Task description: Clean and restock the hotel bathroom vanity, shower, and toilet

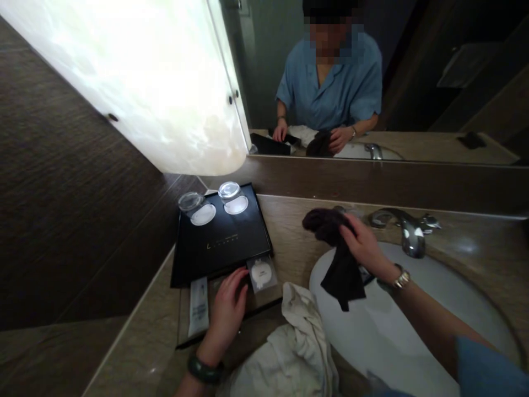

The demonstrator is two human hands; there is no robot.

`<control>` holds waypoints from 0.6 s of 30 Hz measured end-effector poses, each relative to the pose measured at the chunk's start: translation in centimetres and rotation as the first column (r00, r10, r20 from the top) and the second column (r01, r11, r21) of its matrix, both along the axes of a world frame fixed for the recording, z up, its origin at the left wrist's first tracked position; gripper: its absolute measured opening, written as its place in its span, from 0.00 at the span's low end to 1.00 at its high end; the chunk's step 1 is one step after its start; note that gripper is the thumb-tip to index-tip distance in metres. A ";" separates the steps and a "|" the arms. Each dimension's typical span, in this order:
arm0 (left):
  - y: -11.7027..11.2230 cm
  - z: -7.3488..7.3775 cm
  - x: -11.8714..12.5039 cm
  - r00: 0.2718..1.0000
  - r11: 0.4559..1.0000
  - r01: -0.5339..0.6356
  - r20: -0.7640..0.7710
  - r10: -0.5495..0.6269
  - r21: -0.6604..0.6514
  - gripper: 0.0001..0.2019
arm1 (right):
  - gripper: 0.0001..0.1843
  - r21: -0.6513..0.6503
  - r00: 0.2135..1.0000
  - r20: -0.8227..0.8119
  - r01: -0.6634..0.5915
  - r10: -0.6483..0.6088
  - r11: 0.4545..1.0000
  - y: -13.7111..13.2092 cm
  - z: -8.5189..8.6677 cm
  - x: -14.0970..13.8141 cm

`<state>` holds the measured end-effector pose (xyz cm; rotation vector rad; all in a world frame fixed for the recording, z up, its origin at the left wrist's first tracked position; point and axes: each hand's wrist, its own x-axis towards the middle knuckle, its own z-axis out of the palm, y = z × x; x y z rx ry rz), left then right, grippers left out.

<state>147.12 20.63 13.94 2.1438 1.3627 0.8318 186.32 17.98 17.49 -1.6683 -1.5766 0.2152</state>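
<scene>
My right hand (367, 248) grips a bunched dark cloth (345, 270), whose lower end hangs over the rim of the white sink (384, 320). On the left, a black amenity box (221, 237) stands on the counter with its drawer (264, 305) pulled out. My left hand (227, 306) reaches over the drawer, fingers stretched and thumb apart. Its fingertips are beside a small clear packet with a round white label (262, 273), partly under the box's top. A white packet (199, 306) lies at the drawer's left side.
Two upturned glasses (190, 203) and two white paper discs (203, 214) are on the box top. A crumpled whitish towel (289, 353) lies at the counter's front, by the sink. Behind the sink rises a chrome faucet (411, 237). A mirror (405, 110) and a lit panel (165, 82) are above.
</scene>
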 end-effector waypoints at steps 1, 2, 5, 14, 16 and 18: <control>0.4 -0.5 0.4 0.999 1.000 -0.007 -0.035 0.006 -0.013 0.18 | 0.22 0.067 0.995 0.076 0.058 -0.063 0.996 1.7 0.4 1.6; 0.9 -0.8 0.7 0.997 1.000 -0.012 -0.071 0.010 -0.028 0.20 | 0.23 0.086 0.983 0.156 0.084 -0.097 0.993 3.4 0.5 2.9; 2.2 -0.3 1.3 0.982 0.997 -0.025 -0.190 0.012 -0.069 0.22 | 0.27 -0.085 0.956 0.278 0.123 -0.095 0.989 7.2 -1.5 5.6; -0.7 1.8 -0.2 0.977 0.982 -0.045 -0.213 0.005 -0.186 0.19 | 0.26 0.046 0.972 -0.051 0.230 -0.228 0.972 -1.4 -9.8 3.6; -0.9 1.9 -0.5 0.985 0.975 -0.082 -0.168 0.048 -0.206 0.17 | 0.25 0.079 0.973 -0.083 0.221 -0.215 0.972 -1.4 -8.8 2.5; -0.5 2.0 -0.4 0.986 0.973 -0.081 -0.158 0.047 -0.214 0.14 | 0.24 0.109 0.985 -0.012 0.172 -0.172 0.979 1.3 -6.8 0.5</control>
